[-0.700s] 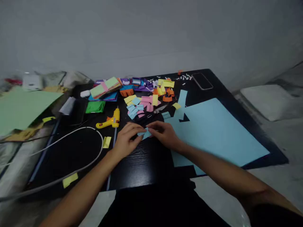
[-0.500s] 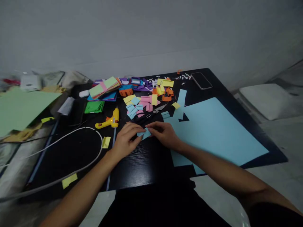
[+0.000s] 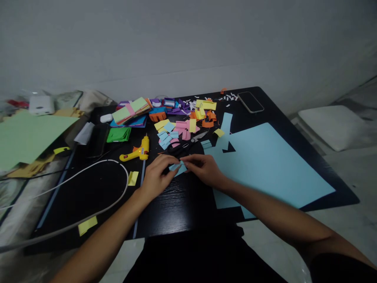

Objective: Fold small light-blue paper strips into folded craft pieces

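Note:
Between my two hands is a small piece of light blue paper (image 3: pixel 182 169), partly folded. My left hand (image 3: pixel 159 172) pinches its left side, thumb and fingers closed on it. From the right, my right hand (image 3: pixel 203 168) grips the other side between thumb and fingertips. The fingers cover part of the paper's edges. Just beyond my hands lie scissors (image 3: pixel 199 136) with dark handles. Beside them is a pile of folded light blue paper pieces (image 3: pixel 166 139). A large light blue sheet (image 3: pixel 265 165) spreads under my right forearm.
A yellow glue gun (image 3: pixel 141 150) lies left of my hands, near a looped white cable (image 3: pixel 125 184). Green folded papers (image 3: pixel 118 135), stacked coloured paper (image 3: pixel 131 111) and orange pieces (image 3: pixel 208 122) sit farther back. A phone (image 3: pixel 251 101) rests at the table's back right.
The blue paper's left part looks more folded up between my fingers. Both hands stay in nearly the same place, and the view has shifted slightly.

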Tool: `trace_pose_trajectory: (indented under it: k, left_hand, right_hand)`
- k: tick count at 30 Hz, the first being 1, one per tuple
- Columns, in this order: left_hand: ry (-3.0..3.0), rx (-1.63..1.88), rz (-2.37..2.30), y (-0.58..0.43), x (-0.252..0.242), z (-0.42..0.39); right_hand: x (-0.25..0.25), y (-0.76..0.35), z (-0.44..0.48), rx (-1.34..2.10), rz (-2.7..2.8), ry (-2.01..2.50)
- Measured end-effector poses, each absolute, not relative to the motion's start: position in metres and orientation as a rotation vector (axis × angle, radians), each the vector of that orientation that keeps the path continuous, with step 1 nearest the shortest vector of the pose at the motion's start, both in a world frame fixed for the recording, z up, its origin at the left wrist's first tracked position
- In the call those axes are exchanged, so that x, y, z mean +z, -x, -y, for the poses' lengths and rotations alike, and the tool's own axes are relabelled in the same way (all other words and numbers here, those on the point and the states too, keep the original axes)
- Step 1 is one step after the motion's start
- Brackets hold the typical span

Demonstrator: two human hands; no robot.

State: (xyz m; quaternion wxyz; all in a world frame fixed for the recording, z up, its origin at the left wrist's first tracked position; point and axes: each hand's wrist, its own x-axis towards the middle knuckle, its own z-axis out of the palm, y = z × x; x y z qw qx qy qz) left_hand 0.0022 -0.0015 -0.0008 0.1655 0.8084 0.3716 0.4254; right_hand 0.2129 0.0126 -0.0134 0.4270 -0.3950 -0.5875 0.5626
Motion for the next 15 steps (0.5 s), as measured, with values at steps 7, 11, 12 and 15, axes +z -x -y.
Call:
trace_pose_trajectory:
  k: [7, 11, 12, 15]
  left_hand:
    - [-2.344, 1.231, -1.098, -0.0020, -0.0003, 0.0022]
    - [-2.343, 1.217, -1.123, -0.0014, 0.0008, 0.0032]
    - [-2.345, 1.215, -1.119, -0.0013, 0.0009, 0.0033]
    - [-2.364, 1.216, -1.096, -0.0015, 0.0013, 0.0037]
  right_hand:
    - [-0.0080, -0.2135, -0.0136, 1.398, 1.464, 1.009]
    - [-0.0041, -0.2151, -0.0142, 1.361, 1.525, 1.041]
    - [-0.0036, -0.2152, -0.0143, 1.356, 1.530, 1.047]
    - [-0.0035, -0.2148, -0.0143, 1.366, 1.530, 1.053]
